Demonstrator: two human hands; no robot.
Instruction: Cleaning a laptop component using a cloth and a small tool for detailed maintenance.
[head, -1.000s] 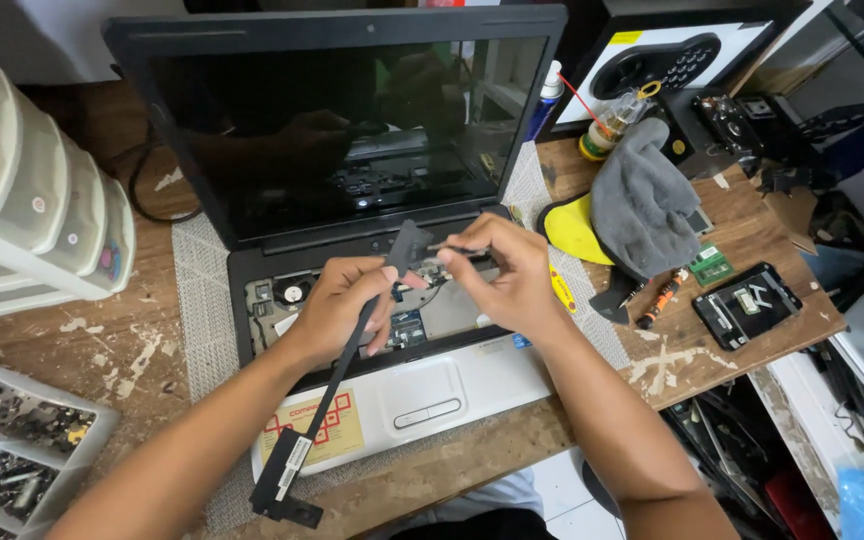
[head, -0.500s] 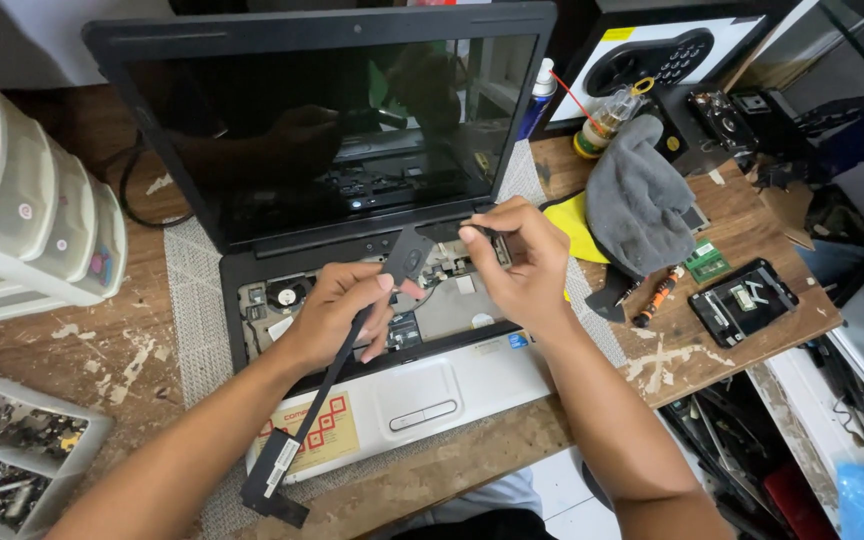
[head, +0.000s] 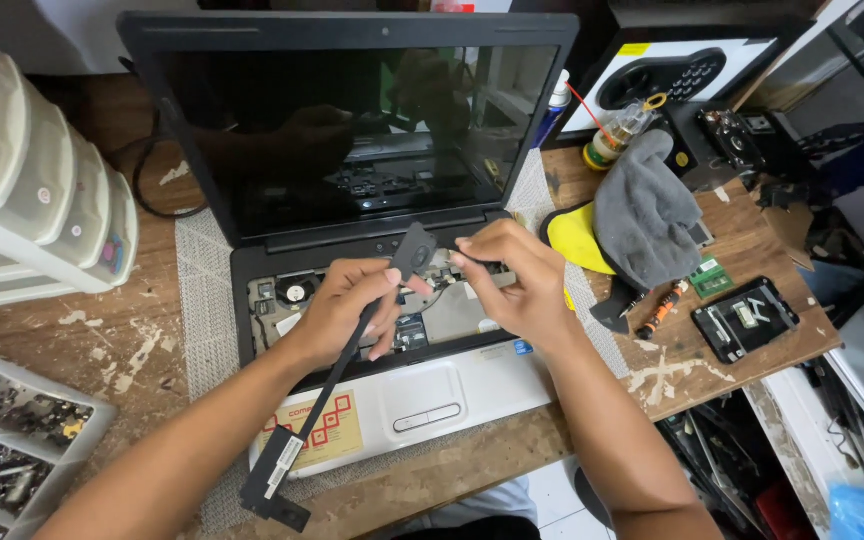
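My left hand [head: 347, 305] grips a long black strip [head: 337, 375] near its upper end, holding it slantwise over an open laptop [head: 372, 200] whose keyboard is removed, circuit parts exposed. The strip's lower end hangs past the white palm rest [head: 422, 400]. My right hand [head: 512, 285] pinches something small just beside the strip's top. A grey cloth [head: 647, 215] lies to the right on the wooden table [head: 92, 340].
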